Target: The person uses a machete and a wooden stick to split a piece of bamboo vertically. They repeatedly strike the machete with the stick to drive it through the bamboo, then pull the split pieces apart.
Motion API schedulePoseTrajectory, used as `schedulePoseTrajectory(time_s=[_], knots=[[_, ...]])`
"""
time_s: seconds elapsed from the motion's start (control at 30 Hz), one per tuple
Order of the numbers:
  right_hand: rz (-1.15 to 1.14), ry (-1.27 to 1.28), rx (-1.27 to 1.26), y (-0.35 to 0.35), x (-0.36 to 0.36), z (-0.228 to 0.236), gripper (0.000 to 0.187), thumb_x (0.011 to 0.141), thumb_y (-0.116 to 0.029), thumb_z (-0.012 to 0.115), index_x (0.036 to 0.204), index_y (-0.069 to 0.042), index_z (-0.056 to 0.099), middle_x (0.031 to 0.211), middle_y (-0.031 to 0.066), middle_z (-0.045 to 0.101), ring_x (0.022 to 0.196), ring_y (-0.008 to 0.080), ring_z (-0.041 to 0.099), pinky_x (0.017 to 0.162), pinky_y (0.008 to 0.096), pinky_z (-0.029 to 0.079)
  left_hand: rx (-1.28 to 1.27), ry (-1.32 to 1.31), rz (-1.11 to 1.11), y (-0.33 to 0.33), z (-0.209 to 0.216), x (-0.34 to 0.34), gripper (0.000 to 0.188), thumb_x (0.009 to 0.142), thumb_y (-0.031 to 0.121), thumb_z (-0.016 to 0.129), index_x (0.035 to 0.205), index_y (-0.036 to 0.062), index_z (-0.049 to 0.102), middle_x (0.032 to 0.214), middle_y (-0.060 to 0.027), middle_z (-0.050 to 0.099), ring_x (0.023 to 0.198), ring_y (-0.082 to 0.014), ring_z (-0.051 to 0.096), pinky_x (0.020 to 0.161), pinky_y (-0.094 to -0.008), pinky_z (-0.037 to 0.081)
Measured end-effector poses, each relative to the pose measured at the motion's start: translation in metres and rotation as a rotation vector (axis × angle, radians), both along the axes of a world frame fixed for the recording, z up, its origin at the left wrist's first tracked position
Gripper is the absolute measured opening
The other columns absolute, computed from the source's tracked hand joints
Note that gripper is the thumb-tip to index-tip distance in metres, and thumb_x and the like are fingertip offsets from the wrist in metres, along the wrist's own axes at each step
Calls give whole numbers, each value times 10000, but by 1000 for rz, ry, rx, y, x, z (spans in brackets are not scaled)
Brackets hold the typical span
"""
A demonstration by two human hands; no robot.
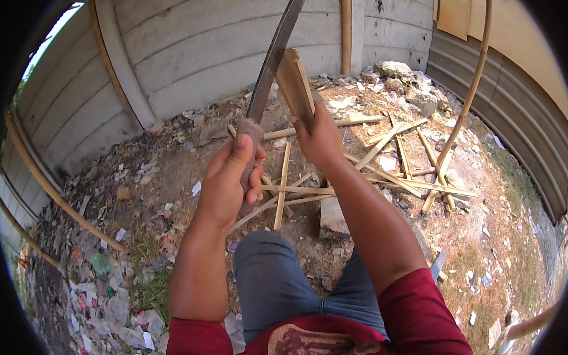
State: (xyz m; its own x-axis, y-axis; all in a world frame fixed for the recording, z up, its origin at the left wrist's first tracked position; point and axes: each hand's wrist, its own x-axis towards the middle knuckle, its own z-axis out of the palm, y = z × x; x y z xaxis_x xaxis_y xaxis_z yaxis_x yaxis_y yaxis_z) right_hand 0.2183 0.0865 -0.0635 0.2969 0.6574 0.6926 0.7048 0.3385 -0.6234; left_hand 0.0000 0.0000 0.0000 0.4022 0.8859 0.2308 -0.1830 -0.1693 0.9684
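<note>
My left hand (pixel 233 172) is closed round the worn, cloth-like brown grip of a machete (pixel 272 64). Its long dark blade points up and slightly right, running out of the top of the picture. In my right hand (pixel 321 136) is a split bamboo piece (pixel 293 81), held upright and tilted to the left. The blade passes close beside the bamboo's upper left edge; whether they touch I cannot tell. Below and beyond my hands, several split bamboo strips (pixel 282 187) lie crossed over each other on the ground. More bamboo strips (pixel 398 144) lie farther right.
A pale block (pixel 334 218) stands on the ground in front of my knees. Litter (pixel 113 309) covers the ground at left. Rocks (pixel 418 94) lie by the far grey panel wall (pixel 226 38). Leaning poles (pixel 472 84) rise at right, before a corrugated metal wall (pixel 518 104).
</note>
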Motion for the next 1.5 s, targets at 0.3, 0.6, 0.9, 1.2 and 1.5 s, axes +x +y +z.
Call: schedulePoseTrajectory(time_s=[0.3, 0.6, 0.9, 1.2, 1.5], knots=[[5, 8, 39, -3, 1, 1, 438, 928, -257, 680, 1202, 23, 484, 1055, 279, 610, 1021, 479, 594, 854, 542, 472, -18, -12, -8, -3, 2, 3, 503, 1027, 534, 506, 1013, 34, 565, 644, -7, 493, 443, -88, 434, 504, -272, 439], [-9, 3, 30, -7, 5, -1, 458, 930, -259, 677, 1250, 4, 483, 1076, 274, 620, 1037, 470, 600, 862, 535, 474, -37, -25, -9, -11, 2, 5, 511, 1022, 539, 520, 1009, 31, 572, 654, -11, 507, 452, -85, 448, 524, -261, 429], [22, -20, 86, -10, 16, -3, 641, 923, -328, 699, 1407, -1, 437, 1275, 278, 562, 1190, 438, 565, 990, 492, 464, -28, 19, 39, -7, 5, 1, 498, 1029, 517, 519, 1000, 24, 581, 649, -14, 511, 457, -87, 447, 523, -264, 430], [-378, -9, -568, -202, 277, -166, 628, 893, -459, 715, 1330, -32, 569, 1309, 285, 539, 1242, 409, 542, 1048, 456, 449, 50, 117, 56, 21, 21, -26, 463, 1071, 498, 433, 1088, 50, 548, 612, 37, 417, 415, -51, 359, 493, -229, 394], [-530, 163, -1624, -477, 274, -427, 664, 738, -503, 813, 1168, -22, 658, 1174, 227, 682, 1114, 373, 656, 958, 437, 528, 146, 185, 171, 51, 45, -55, 442, 1092, 466, 395, 1198, 55, 519, 604, 45, 386, 368, -45, 310, 431, -218, 356]])
